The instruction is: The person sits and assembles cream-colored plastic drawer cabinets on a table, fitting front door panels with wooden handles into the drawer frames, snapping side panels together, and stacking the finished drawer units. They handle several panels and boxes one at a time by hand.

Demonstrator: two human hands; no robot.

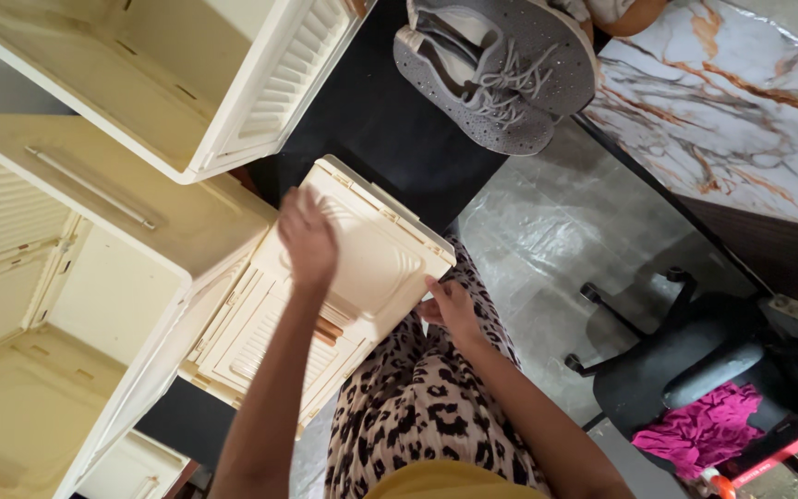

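hands meet on a folded cream plastic crate (362,268), which leans tilted against the person's leopard-print lap and the stack of opened cream crates (94,277) on the left. left hand (307,238) lies on the crate's flat upper panel, fingers bent and pressing down, not closed around anything. right hand (450,310) pinches the near right edge, thumb and fingers curled on the rim. from where i stand the risk looks like this: the panel is smooth and only pressed from above, so it could slide off the lap toward the glossy floor (556,231), or a hinged side could snap shut on the right fingers. grey sneakers (496,69) sit just beyond on a dark surface, apart from it; a black office chair (676,360) stands well off to the right.
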